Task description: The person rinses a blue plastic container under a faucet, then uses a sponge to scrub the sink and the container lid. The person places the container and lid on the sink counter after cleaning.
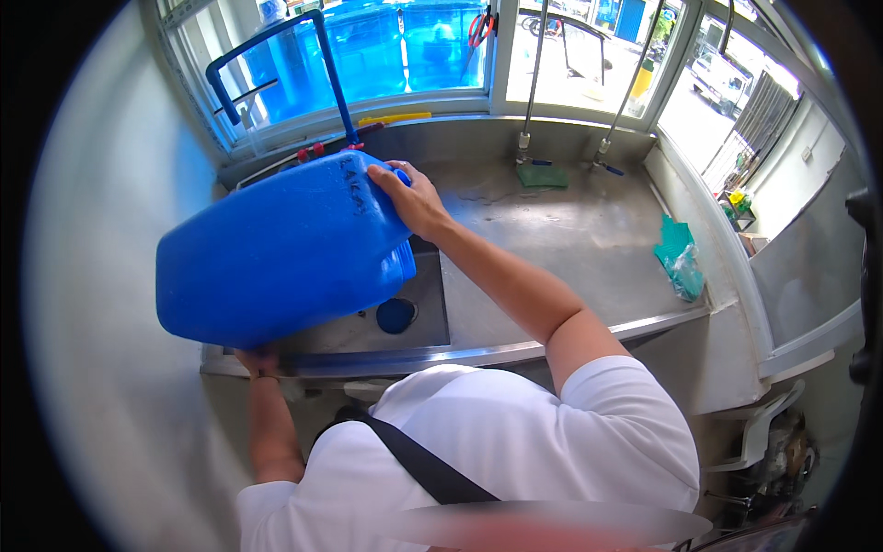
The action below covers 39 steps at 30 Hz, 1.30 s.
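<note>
A large blue plastic jerrycan (267, 248) lies tilted on its side over the sink basin (428, 308), its neck (406, 261) pointing right. My right hand (416, 201) is closed around the handle at its upper right end. My left hand (256, 360) is under the lower left side of the jerrycan, against its underside; its fingers are mostly hidden and blurred. A round dark blue piece, like a cap (395, 316), sits on the basin floor below the neck.
A steel counter (552, 239) extends right, with a green cloth (543, 176) and a green plastic bag (679, 253). Behind the jerrycan rises a blue pipe (333, 78). Two taps (602, 156) stand at the back. Orange-handled scissors (480, 29) hang by the window.
</note>
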{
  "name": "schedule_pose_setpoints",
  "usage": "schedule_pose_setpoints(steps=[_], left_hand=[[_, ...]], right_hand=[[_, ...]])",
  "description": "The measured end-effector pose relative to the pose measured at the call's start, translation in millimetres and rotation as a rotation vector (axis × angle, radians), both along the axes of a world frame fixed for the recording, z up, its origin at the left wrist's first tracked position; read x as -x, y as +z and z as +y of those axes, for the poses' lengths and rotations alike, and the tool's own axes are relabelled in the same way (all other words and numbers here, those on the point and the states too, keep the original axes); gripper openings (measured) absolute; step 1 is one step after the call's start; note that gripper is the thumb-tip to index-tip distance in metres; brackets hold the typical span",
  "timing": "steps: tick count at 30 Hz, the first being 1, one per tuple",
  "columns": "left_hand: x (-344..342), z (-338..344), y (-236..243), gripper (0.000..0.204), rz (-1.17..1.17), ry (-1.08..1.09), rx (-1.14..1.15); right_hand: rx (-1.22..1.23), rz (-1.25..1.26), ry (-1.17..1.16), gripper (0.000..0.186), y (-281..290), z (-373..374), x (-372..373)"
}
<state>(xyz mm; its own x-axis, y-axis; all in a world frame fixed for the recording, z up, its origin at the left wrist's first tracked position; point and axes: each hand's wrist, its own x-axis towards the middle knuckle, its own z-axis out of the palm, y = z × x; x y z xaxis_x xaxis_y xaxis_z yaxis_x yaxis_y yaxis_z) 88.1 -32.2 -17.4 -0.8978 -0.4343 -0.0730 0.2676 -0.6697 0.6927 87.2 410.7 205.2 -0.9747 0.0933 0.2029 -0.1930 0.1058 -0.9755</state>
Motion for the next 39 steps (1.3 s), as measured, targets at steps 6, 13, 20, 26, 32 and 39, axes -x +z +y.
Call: schedule_pose_setpoints(steps=[6, 13, 20, 26, 32, 39], left_hand=[[23, -17, -20, 0.032, 0.535, -0.744, -0.002], [21, -8, -31, 0.041, -0.016, -0.366, 0.305], [15, -8, -17, 0.043, -0.097, -0.473, -0.077], [13, -13, -17, 0.044, -0.047, -0.57, -0.277], [14, -7, -8, 0.046, -0.088, -0.557, -0.352], [10, -3, -2, 0.045, -0.115, -0.506, -0.333]], right_hand=[[-0.094, -0.049, -0.057, 0.097, 13, -15, 4], [-0.25, -0.122, -0.142, 0.098, 43, -42, 4], [-0.324, -0.09, -0.164, 0.099, 60, -66, -4], [-0.279, -0.102, -0.187, 0.099, 62, -74, -8], [-0.284, -0.09, -0.21, 0.1, 61, -75, -12], [-0.262, -0.081, -0.2, 0.101, 55, -70, -15]])
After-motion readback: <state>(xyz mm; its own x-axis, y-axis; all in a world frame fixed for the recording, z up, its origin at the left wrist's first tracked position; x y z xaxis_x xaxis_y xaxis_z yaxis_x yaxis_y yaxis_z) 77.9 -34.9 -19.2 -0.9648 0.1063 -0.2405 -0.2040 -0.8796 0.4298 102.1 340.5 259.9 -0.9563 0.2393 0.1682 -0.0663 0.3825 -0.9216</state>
